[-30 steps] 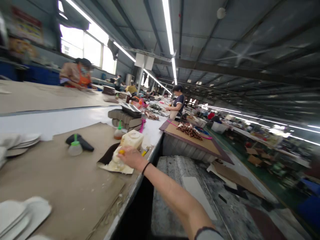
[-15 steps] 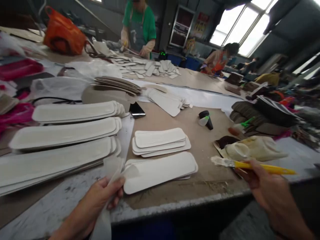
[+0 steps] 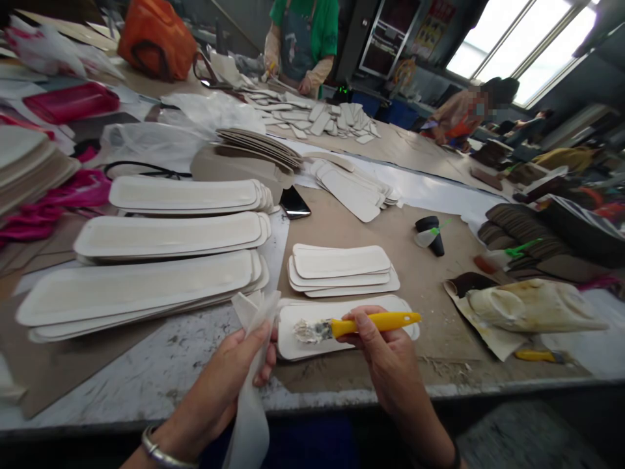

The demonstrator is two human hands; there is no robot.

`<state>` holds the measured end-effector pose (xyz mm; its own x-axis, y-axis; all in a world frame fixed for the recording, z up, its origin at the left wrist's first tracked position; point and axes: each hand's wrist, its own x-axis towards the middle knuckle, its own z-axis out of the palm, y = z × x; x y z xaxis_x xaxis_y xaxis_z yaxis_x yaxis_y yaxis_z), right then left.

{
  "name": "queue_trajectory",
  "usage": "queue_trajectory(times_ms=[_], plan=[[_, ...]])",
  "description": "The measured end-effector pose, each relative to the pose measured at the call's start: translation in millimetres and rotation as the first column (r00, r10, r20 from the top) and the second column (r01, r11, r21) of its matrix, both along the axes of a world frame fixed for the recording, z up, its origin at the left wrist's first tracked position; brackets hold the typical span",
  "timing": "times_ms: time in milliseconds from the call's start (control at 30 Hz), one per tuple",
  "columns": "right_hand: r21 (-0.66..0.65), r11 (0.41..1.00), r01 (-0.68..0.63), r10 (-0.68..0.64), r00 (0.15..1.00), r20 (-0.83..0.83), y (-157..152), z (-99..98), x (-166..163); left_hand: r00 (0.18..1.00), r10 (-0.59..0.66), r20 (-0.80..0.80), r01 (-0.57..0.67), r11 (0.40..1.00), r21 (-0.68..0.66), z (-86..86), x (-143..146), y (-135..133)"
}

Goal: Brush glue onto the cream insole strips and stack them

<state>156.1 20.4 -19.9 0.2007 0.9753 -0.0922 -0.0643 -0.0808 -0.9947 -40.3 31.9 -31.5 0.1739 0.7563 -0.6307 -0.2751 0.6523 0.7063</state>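
Observation:
My right hand [image 3: 385, 355] is closed round a yellow-handled glue brush [image 3: 361, 324]. Its gluey bristles rest on the left end of a white oblong insole piece [image 3: 317, 345] lying near the table's front edge. My left hand [image 3: 234, 371] pinches a thin white strip [image 3: 251, 397] that hangs down over the table edge, right beside that piece. A second small stack of white pieces [image 3: 342, 267] lies just behind it on brown paper.
Three long stacks of white pieces [image 3: 161, 238] lie to the left. A glue-smeared jug [image 3: 532, 306] lies at the right, with a small green-nozzled bottle [image 3: 430, 236] behind. A phone [image 3: 294, 203] is mid-table. A person in green [image 3: 303, 39] and another worker [image 3: 463, 111] work across the table.
My right hand has carried the brush from the glue jug leftwards onto the front white piece. My left hand still holds the strip. My view has swung left and down.

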Motion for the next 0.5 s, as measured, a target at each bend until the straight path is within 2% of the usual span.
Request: queue_trajectory(times_ms=[167, 500], plan=[[0.014, 1.000, -0.001, 0.000, 0.994, 0.111, -1, 4.8, -6, 0.996, -0.020, -0.082, 0.023, 0.999, 0.032, -2.8, 1, 1], [0.066, 0.998, -0.014, -0.005, 0.961, 0.278, -4, 11.4, -12, 0.996, 0.013, -0.088, -0.010, 0.999, 0.036, -7.4, 4, 0]])
